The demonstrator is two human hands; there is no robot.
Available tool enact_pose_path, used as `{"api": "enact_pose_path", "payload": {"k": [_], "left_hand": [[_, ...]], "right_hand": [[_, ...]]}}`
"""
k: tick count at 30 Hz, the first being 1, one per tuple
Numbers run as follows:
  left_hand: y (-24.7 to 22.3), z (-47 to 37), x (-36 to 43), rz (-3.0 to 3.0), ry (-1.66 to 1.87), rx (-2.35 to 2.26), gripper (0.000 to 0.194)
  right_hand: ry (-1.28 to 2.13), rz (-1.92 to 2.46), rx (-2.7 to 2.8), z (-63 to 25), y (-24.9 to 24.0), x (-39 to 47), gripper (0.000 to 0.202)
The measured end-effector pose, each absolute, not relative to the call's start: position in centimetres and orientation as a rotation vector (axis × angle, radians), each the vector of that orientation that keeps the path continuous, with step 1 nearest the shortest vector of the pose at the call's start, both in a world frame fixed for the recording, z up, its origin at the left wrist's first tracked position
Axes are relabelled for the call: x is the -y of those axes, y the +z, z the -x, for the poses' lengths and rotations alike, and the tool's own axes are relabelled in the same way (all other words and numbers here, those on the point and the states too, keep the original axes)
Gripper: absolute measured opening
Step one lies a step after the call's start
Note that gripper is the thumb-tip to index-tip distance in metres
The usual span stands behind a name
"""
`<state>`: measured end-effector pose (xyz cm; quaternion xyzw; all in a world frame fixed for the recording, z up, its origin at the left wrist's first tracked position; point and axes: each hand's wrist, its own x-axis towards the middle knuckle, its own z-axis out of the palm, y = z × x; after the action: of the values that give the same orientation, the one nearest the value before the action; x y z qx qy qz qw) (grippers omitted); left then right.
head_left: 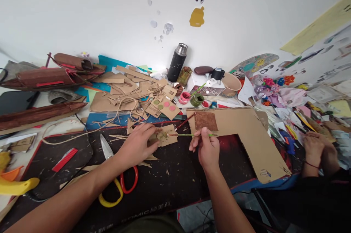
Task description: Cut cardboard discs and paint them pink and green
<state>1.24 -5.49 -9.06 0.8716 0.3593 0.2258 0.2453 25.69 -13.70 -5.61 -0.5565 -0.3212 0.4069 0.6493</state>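
While cardboard lies on the mat, a white wall rises behind.

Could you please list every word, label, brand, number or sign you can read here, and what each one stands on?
"SOMIC硕美科": near edge of the dark desk mat; the first letter is faint.
Other characters at the mat's lower left: cut off, not readable.
Print on the large cardboard sheet: too blurred.
Small print on the cardboard scraps: too small.
Marks on the yellow sheet: too small to read.
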Motion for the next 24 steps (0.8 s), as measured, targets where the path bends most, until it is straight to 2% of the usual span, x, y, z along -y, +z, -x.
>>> {"api": "enact_pose_path", "payload": {"k": [8, 15, 24], "left_hand": [[-9.22, -1.65, 5.52, -2.406, 0.627, -1.046, 0.015], [-9.13, -1.65, 5.61, -2.389, 0.625, -1.023, 0.023], [-9.28, -1.60, 5.52, -2.355, 0.641, -1.036, 0.015]], "right_hand": [[0.937, 1.272, 0.728, -25.81, -5.68, 14.02, 0.048], [0.953, 1.280, 0.730, -25.47, -5.47, 13.88, 0.049], [0.980, 1.287, 0.773, -24.99, -5.43, 13.38, 0.050]]}}
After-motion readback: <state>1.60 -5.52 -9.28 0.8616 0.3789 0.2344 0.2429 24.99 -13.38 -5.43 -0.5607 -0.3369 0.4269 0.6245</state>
